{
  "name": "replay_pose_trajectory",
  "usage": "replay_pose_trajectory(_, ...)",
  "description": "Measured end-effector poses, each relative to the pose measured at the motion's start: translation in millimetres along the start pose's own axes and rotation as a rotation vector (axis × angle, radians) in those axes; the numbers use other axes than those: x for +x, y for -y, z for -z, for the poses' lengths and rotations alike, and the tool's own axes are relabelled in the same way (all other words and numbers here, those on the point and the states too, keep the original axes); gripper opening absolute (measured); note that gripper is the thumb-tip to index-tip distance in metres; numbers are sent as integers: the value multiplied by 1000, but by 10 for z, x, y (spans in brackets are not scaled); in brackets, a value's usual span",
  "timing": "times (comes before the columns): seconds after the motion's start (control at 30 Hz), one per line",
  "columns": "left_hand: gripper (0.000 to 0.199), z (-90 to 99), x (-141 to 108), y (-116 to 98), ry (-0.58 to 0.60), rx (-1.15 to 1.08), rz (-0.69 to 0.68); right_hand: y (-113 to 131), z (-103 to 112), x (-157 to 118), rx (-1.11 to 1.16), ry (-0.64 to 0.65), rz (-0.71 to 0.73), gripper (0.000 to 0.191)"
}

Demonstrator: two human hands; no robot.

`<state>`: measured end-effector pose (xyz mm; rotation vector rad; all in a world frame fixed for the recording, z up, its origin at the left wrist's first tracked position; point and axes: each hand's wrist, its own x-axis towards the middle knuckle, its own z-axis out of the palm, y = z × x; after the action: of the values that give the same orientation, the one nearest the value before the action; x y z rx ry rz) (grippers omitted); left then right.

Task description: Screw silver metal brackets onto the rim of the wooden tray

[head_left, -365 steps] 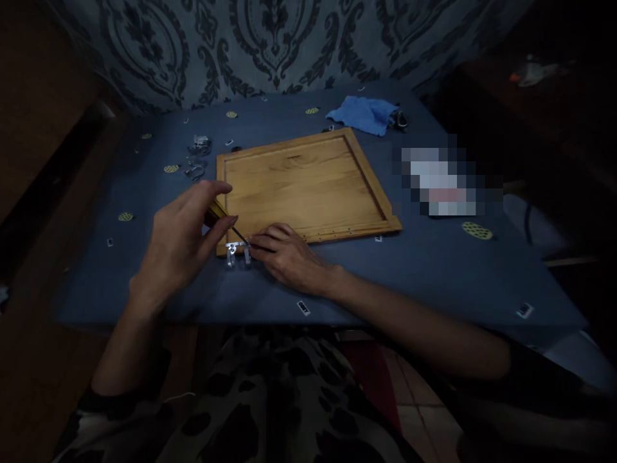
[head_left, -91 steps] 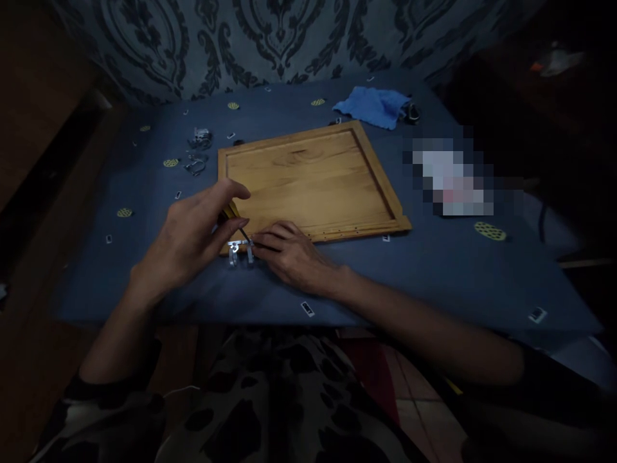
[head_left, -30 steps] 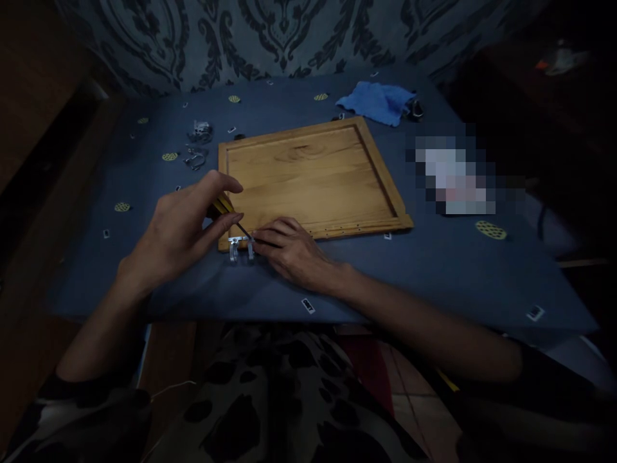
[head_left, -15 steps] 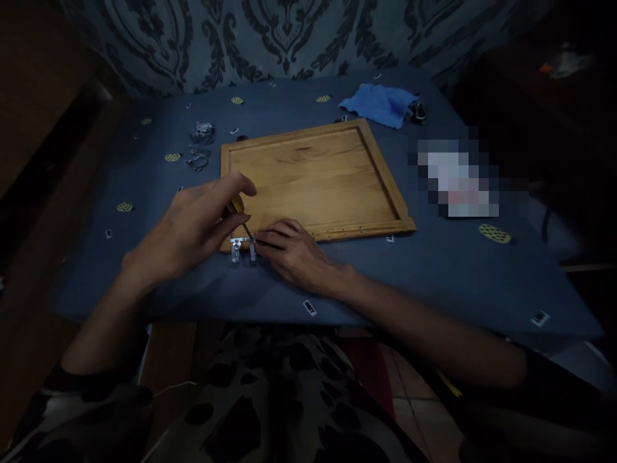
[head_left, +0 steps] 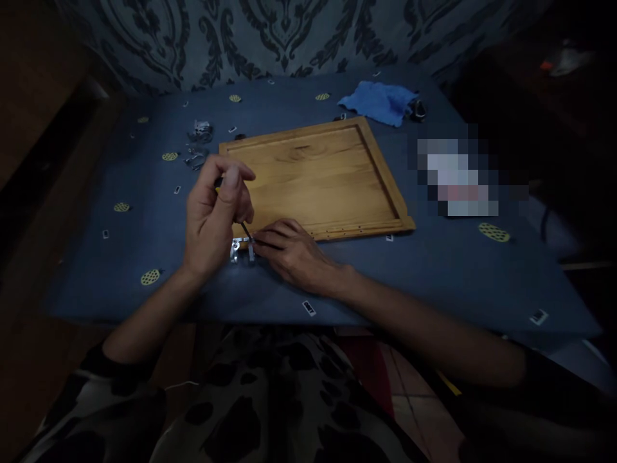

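Observation:
My left hand [head_left: 214, 215] is closed around the handle of a screwdriver [head_left: 246, 230], its shaft slanting down to a silver metal hinge [head_left: 235, 247]. The hinge sits at the near left corner of a framed wooden panel [head_left: 308, 173] and overhangs its front edge. Beside the hinge, my right hand [head_left: 289, 254] rests on the panel's near edge with its fingertips against the hinge's right end. Whether those fingertips pinch the hinge or a small screw is hidden. Small dark holes run along the near edge, right of this hand.
More metal hinges [head_left: 200, 132] lie on the blue tablecloth [head_left: 120, 251] left of the panel. A blue cloth [head_left: 378, 103] lies behind it, with a small dark object [head_left: 417, 110] alongside. At the right, an item [head_left: 457, 177] is blurred out. A patterned curtain [head_left: 289, 35] hangs behind.
My left hand has rotated about the screwdriver handle, its wrist swinging to the right and its fingers curling in. The right hand, hinge and panel hold nearly the same place.

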<state>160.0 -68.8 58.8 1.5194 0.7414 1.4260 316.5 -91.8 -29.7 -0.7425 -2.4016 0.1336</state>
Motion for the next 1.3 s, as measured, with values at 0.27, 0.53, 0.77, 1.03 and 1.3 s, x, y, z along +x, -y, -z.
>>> replay_pose_trajectory(0.27,56,-125,76,138,-33,16,-55,0,6,3,16,-8,9,30)
replay_pose_trajectory(0.53,61,-141,98,103,-61,-33,-9,-7,-10,0,-18,0,6,29)
replay_pose_trajectory(0.77,62,-127,117,121,-51,-84,-16,-6,-7,-1,-7,-14,6,29)
replay_pose_trajectory(1.03,62,-137,108,64,-8,-117,-7,-5,1,3,-31,-4,11,28)
replay_pose_trajectory(1.3,55,-146,147,-2,-80,-93,-82,0,13,1,-7,-16,16,28)
